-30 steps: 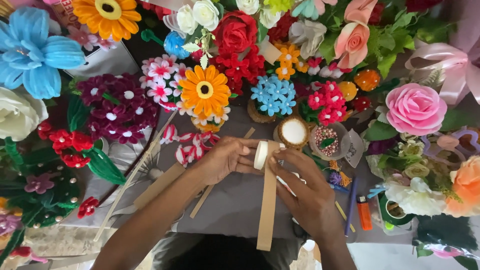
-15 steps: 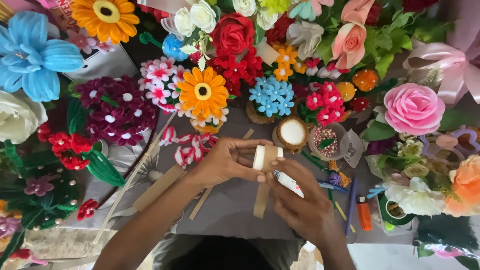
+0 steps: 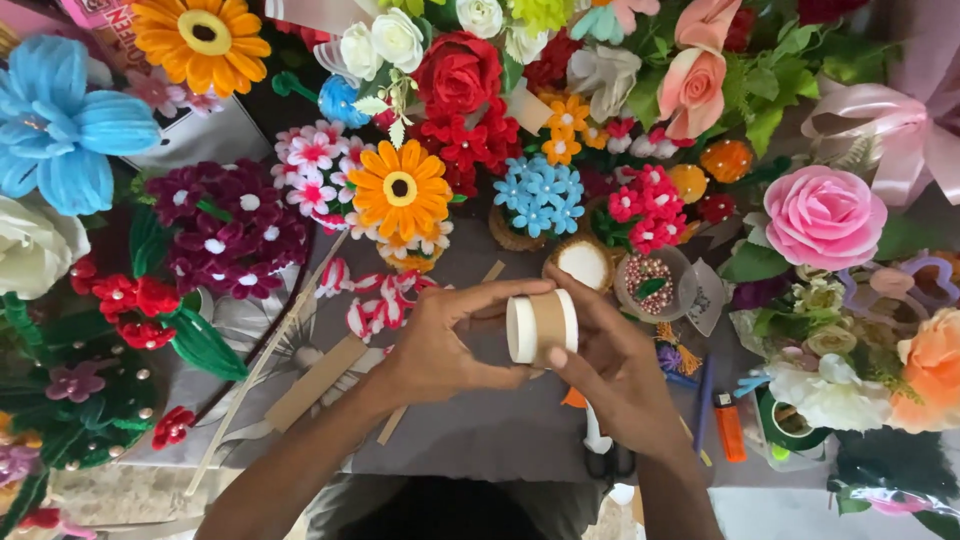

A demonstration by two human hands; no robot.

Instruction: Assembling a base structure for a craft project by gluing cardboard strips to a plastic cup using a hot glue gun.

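- Gripping a small tan-wrapped cylinder, the left hand is pinching its white end.
- The right hand is clasping it opposite, apparently thumb underneath.

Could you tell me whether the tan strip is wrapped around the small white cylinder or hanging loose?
Wrapped: the tan strip lies flat around the white cylinder, held between the left hand and right hand; no loose tail shows.

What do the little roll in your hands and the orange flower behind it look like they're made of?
Roll: a tan band with a matte, kraft-paper look wound over a white core, possibly foam or card; held by the left hand and right hand. Orange flower: fuzzy looped petals, likely pipe cleaners, with a dark centre.
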